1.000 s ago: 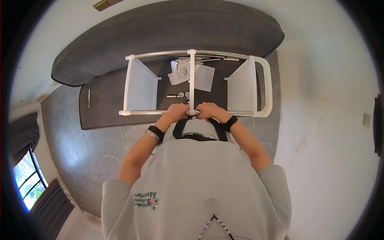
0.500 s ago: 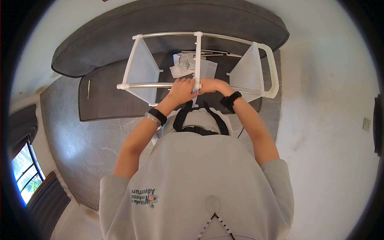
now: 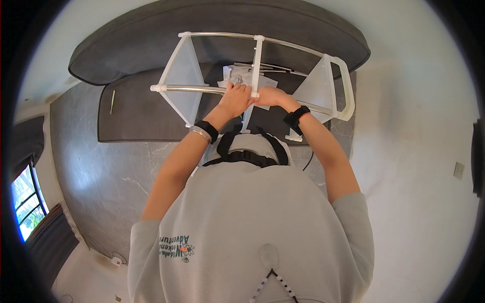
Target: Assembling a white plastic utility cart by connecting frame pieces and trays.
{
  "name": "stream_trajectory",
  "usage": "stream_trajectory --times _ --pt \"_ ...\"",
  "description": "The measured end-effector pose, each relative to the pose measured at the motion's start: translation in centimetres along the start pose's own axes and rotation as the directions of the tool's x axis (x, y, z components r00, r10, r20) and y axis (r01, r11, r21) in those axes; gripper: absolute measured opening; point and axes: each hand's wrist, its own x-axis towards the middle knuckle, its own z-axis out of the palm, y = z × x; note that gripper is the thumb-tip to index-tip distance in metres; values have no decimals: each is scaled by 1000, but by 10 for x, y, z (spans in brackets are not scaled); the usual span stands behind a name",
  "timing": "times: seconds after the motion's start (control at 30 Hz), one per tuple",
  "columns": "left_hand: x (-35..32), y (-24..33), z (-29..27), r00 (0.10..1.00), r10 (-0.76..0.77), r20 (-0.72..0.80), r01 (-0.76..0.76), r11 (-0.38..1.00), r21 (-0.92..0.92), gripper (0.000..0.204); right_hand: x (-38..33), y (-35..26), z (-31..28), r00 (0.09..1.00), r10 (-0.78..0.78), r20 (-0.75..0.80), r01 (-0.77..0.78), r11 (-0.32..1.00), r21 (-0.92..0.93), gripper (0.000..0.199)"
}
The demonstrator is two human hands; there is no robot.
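A shelf rack with white plastic shelves and shiny metal tubes lies sideways in front of me, above the grey sofa seat. My left hand is closed around the near metal tube, just left of the middle shelf's white corner joint. On the other side of that joint, my right hand is closed around the tube, its fingers mostly hidden. The left shelf panel and right shelf panel stand at either end. A curved white handle piece forms the right end.
Behind the rack, white papers and clear plastic lie on the sofa seat beside loose metal tubes. A thin pale stick rests on its left part. The sofa backrest stands behind; a white wall bounds the right.
The rack has tilted and shifted slightly away from me, its near tube rising in the view. Both hands have moved with it and keep their hold beside the middle joint.
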Motion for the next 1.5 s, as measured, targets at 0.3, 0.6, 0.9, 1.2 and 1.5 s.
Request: stream_trajectory --times 0.3,0.6,0.9,1.2,1.5 --pt "6 -5 -5 999 8 34 -7 1000 -23 33 -6 -5 -3 990 36 -135 -40 999 -22 32" --pt "7 -8 -10 999 16 41 -15 999 -30 34 -13 -13 8 941 95 -324 -133 986 -99 37" --pt "7 -12 -13 998 30 63 -28 999 -26 37 -8 -7 18 893 84 -441 -150 982 -116 39" --pt "7 3 6 996 -49 -78 54 996 70 41 8 3 -4 987 75 -142 -70 997 41 28" --pt "36 4 17 961 -271 -52 268 962 -53 38 26 18 -2 983 58 -173 -47 997 67 28"
